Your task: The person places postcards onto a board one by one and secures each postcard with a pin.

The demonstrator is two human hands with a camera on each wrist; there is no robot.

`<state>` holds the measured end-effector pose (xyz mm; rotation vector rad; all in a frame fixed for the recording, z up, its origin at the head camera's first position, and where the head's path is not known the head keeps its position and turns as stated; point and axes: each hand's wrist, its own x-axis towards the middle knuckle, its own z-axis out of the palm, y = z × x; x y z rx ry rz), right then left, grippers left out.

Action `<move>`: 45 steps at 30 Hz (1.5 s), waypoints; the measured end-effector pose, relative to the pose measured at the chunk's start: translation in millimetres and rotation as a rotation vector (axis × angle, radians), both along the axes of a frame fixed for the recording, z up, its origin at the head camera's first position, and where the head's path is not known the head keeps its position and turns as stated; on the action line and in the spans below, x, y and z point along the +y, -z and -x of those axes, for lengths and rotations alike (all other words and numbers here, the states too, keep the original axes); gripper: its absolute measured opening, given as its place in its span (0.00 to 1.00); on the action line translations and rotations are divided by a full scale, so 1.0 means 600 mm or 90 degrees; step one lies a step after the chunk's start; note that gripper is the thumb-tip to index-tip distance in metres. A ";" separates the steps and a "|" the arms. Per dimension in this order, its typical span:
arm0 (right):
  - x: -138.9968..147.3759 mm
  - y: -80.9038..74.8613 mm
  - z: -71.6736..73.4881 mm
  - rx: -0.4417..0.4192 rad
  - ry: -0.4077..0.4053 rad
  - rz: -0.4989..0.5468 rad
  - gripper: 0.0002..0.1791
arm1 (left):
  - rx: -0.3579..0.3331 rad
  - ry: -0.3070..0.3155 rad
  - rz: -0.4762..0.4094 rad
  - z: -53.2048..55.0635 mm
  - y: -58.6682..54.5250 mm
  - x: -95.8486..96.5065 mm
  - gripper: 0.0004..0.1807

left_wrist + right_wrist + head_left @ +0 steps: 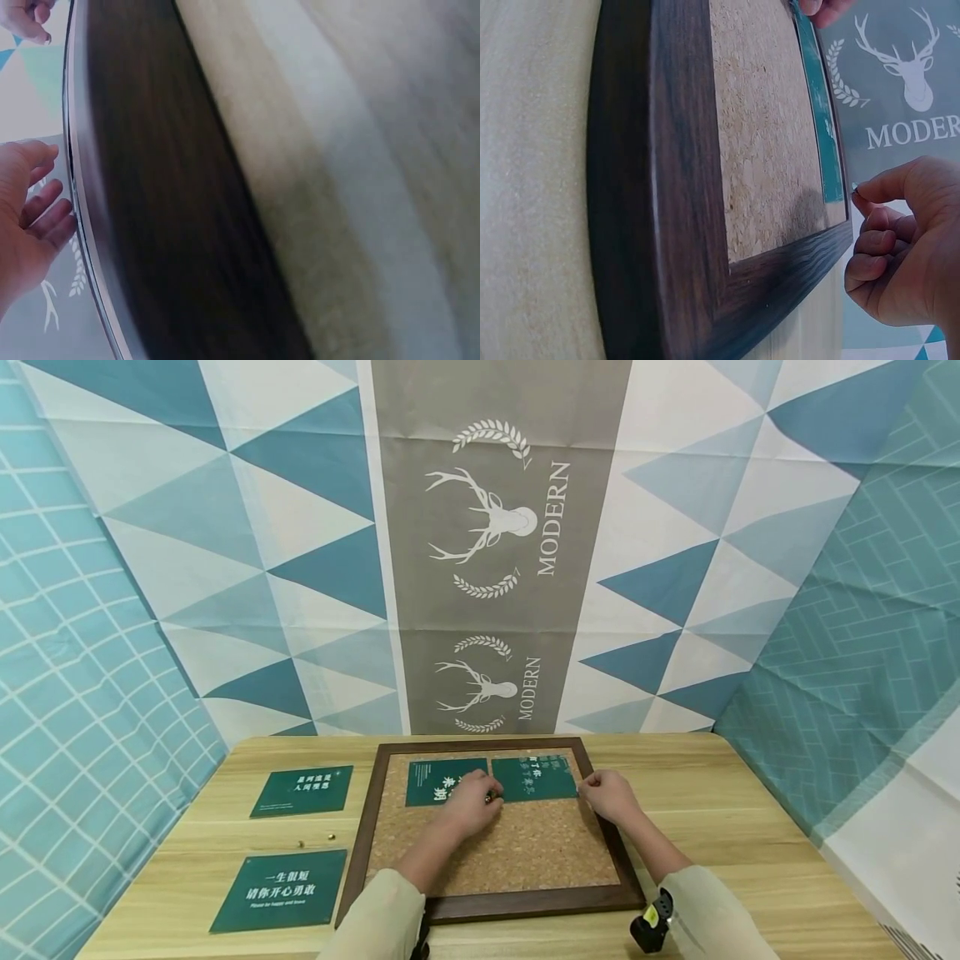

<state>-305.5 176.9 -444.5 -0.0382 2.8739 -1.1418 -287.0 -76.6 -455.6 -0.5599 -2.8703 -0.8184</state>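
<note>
A cork board (pixel 495 852) in a dark wooden frame lies on the table. Two green cards with white lettering lie side by side along its far edge, a left card (pixel 427 781) and a right card (pixel 536 774). Between the cards' near corners my left hand (pixel 468 806) bends over the cork, a gold thumbtack (pixel 489 797) showing at its thumb and finger. The left wrist view does not show that tack. At the right card's near right corner, my right hand (pixel 611 795) pinches a small shiny thumbtack (pixel 855 190) between thumb and forefinger.
Left of the frame, two more green cards lie on the table, a far card (pixel 303 792) and a near card (pixel 281 891). Two loose gold thumbtacks (pixel 332 837) sit between them. Behind the table (pixel 720 827) hangs a patterned cloth (pixel 480 610).
</note>
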 end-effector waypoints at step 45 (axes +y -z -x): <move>-0.025 0.009 0.015 0.000 0.004 -0.009 0.10 | 0.024 0.026 0.129 0.003 0.005 0.037 0.11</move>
